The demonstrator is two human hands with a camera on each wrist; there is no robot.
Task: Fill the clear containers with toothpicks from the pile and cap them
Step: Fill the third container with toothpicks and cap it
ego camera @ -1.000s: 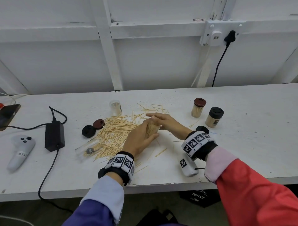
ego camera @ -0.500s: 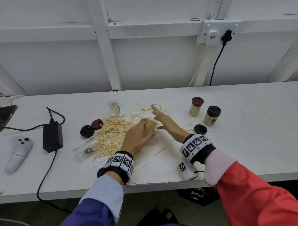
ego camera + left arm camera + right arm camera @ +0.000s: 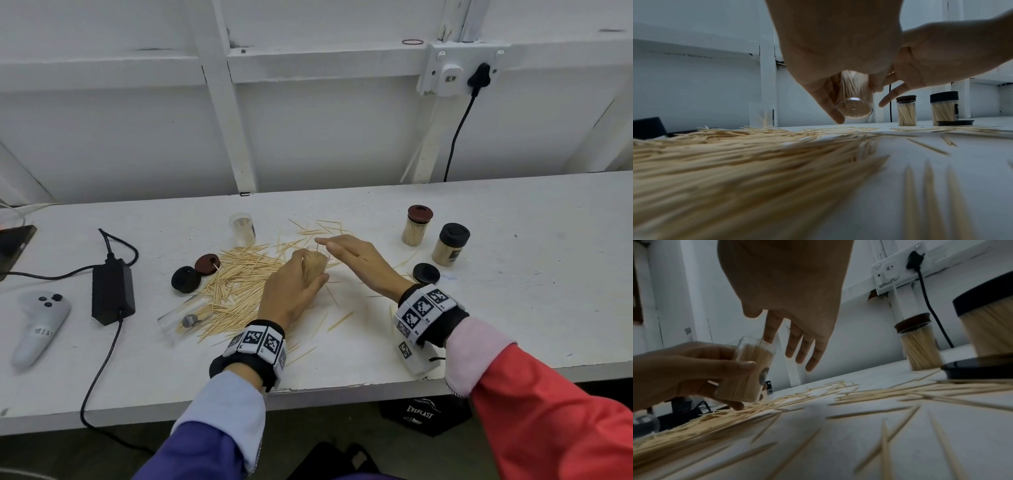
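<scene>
Container (image 3: 315, 270) is sitting packed with toothpicks in the left hand (image 3: 291, 294), which is gripping it just above the pile (image 3: 236, 281). Right hand (image 3: 356, 257), cupped over its mouth a second ago, is now hovering flat-fingered at the rim, holding nothing, one stick poking up. So I'm guessing it's basically full and capping's next; black lid (image 3: 426, 273) is waiting near the right wrist.
</scene>
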